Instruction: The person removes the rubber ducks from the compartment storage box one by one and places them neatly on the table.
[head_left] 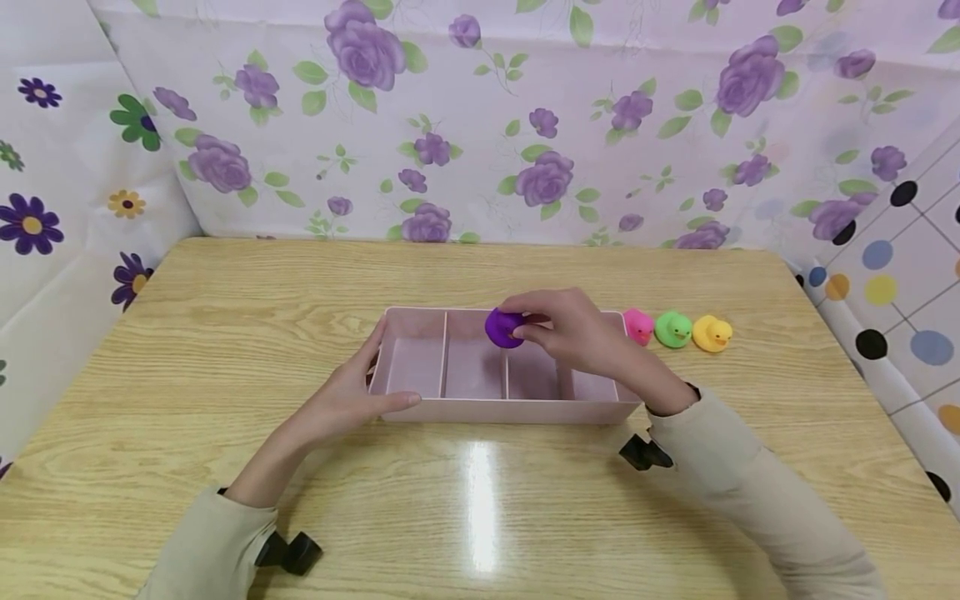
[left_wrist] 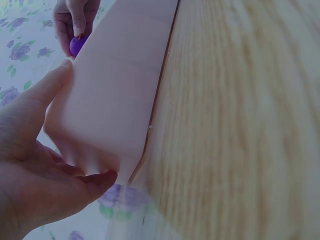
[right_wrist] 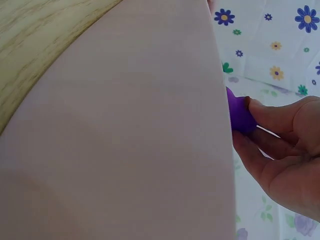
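Note:
A long pale pink divided box [head_left: 510,412] lies crosswise on the table. My left hand [head_left: 348,392] grips its left end, thumb along the front wall and fingers round the end wall; the left wrist view shows those fingertips [left_wrist: 107,181] curled against the end. Between thumb and fingers, my right hand [head_left: 573,329] pinches a purple rubber duck [head_left: 502,330]. In the head view the duck appears over the divider between the second and third compartments from the left. The right wrist view has the box wall hiding part of the duck [right_wrist: 241,112].
Right of the box's back corner, a pink duck [head_left: 639,327], a green duck [head_left: 673,330] and a yellow duck [head_left: 712,333] sit in a row on the wooden table [head_left: 225,333]. The pink one is partly hidden. Behind the table hangs a flowered cloth [head_left: 480,125].

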